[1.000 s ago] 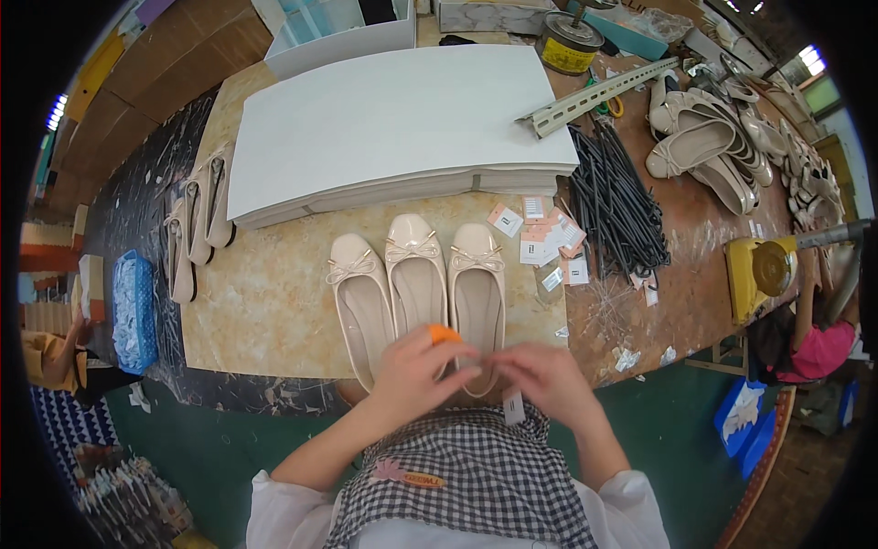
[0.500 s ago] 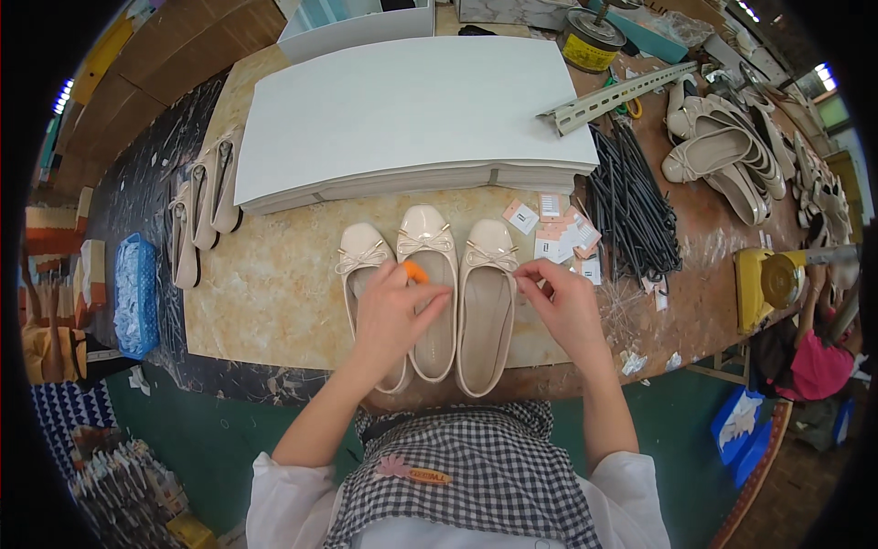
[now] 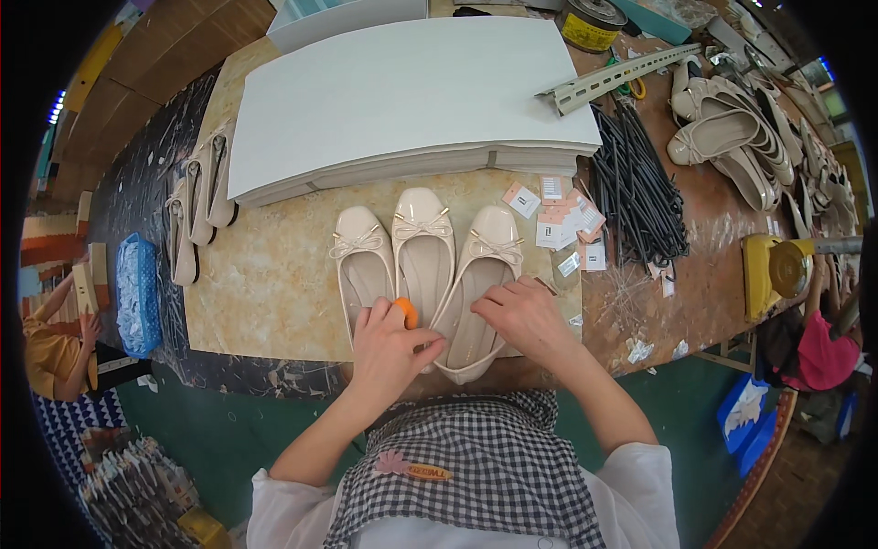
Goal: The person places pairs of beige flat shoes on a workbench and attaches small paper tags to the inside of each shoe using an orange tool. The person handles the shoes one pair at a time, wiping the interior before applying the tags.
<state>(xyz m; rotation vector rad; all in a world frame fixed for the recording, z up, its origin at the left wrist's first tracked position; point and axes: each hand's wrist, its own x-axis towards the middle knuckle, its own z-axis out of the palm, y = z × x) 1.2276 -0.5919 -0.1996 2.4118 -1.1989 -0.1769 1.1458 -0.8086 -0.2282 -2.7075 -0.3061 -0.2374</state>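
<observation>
Three cream ballet flats with small bows lie side by side, toes away from me, near the table's front edge: a left shoe (image 3: 358, 256), a middle shoe (image 3: 422, 247) and a right shoe (image 3: 483, 265). My left hand (image 3: 389, 343) is closed on a small orange object (image 3: 407, 312) and rests over the heels of the left and middle shoes. My right hand (image 3: 521, 316) lies on the right shoe's opening, fingers bent and pressed against its inner edge.
A stack of large white boards (image 3: 402, 91) lies behind the shoes. Small paper tags (image 3: 562, 215) and a bundle of black ties (image 3: 636, 183) sit to the right, with more cream shoes (image 3: 732, 137) and a yellow tool (image 3: 773, 270) beyond. Loose soles (image 3: 197, 201) lie left.
My view has moved closer to the shoes. Both hands came back toward me, from the shoes' middle to their heel ends; the right hand now rests on the right shoe.
</observation>
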